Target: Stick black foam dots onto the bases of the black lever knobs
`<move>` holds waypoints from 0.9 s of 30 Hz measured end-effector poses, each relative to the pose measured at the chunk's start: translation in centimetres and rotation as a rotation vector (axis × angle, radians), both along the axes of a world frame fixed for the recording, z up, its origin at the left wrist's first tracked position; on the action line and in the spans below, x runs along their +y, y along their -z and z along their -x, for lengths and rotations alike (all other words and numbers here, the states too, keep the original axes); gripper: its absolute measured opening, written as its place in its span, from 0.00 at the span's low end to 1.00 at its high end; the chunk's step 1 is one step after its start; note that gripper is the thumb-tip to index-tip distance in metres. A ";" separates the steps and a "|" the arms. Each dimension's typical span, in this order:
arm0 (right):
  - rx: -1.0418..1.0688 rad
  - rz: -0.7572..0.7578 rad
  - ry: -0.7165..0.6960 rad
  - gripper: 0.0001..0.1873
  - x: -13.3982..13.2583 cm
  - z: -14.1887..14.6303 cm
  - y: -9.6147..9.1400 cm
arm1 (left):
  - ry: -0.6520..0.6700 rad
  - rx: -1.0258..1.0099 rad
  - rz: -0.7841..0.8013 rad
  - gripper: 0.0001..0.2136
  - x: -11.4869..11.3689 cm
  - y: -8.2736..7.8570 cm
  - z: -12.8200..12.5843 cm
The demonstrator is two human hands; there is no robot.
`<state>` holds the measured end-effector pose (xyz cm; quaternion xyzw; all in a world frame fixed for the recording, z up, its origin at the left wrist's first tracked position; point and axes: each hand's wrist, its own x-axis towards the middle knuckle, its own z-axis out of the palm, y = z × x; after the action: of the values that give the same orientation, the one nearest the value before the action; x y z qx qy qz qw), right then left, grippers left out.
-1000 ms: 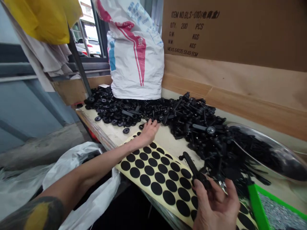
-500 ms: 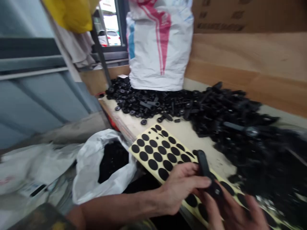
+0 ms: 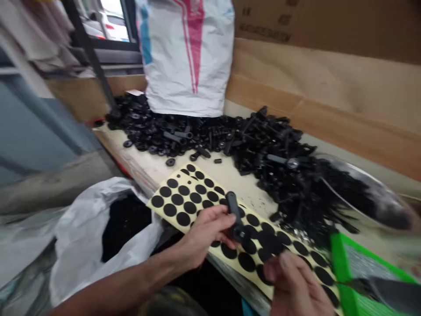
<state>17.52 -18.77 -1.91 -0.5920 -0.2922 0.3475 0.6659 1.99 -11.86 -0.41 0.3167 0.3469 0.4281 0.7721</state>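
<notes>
My left hand is closed on a black plastic lever handle, held upright between thumb and fingers with its round end low. It hovers over a pale yellow sheet covered in rows of round black stickers. Over the sheet's nearer right part is my right hand, fingers drawn together against the thumb. A dark patch lies just beyond those fingertips; whether they hold it cannot be made out. The two hands are apart.
Piles of black levers and small round black parts lie across the table. A white sack stands behind them. Below the table's left edge is an open white bag with black contents. A green-edged tray sits at right.
My right hand has come away from the lever and moved right and lower. The left hand keeps hold of the lever. The view has swung right, bringing the green-edged tray into sight.
</notes>
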 end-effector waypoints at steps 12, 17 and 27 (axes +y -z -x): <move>0.157 0.202 -0.166 0.18 -0.4 1.5 -0.3 | 0.056 0.005 -0.049 0.11 -0.2 0.0 -1.0; 0.186 0.204 -0.127 0.17 -0.3 2.0 -0.2 | 0.059 0.003 -0.050 0.11 -0.3 0.0 -1.2; 0.195 0.212 -0.105 0.17 -0.1 1.7 0.8 | 0.062 -0.004 -0.026 0.12 -0.2 0.1 -1.6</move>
<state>15.79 -18.89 -2.67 -0.6062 -0.2186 0.4667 0.6058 3.63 -12.05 -0.53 0.3365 0.3298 0.4093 0.7813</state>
